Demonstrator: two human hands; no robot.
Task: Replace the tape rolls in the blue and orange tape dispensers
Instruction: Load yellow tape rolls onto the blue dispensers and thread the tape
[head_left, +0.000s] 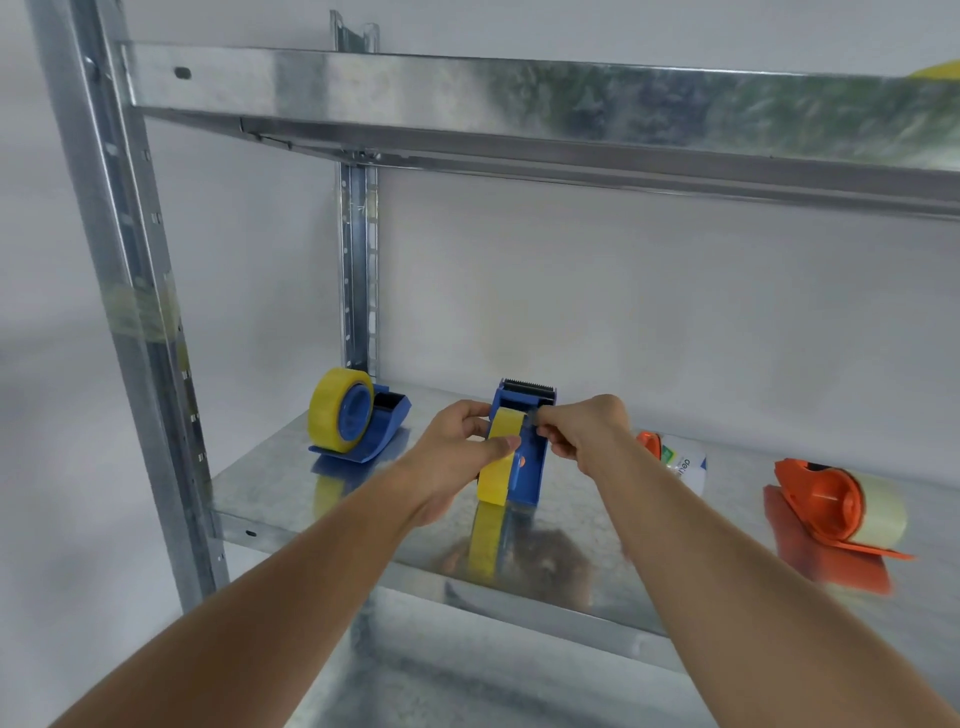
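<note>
A blue tape dispenser (530, 467) stands in the middle of the metal shelf (291, 483), its toothed blade pointing away from me. A yellow tape roll (496, 478) sits on its left side. My left hand (460, 447) grips that roll, thumb across its top. My right hand (576, 428) pinches something small at the dispenser's right side, near the roll's top; what it pinches is unclear. A second blue dispenser (379, 431) with a yellow roll (332, 408) stands at the left. An orange dispenser (826, 501) holding a pale roll (878, 506) sits at the right.
A white-labelled tape roll with an orange part (680, 460) lies behind my right forearm. An upper shelf (519, 98) hangs overhead with something yellow at its far right edge (940, 70). Steel uprights (130, 291) frame the left side. A white wall is behind.
</note>
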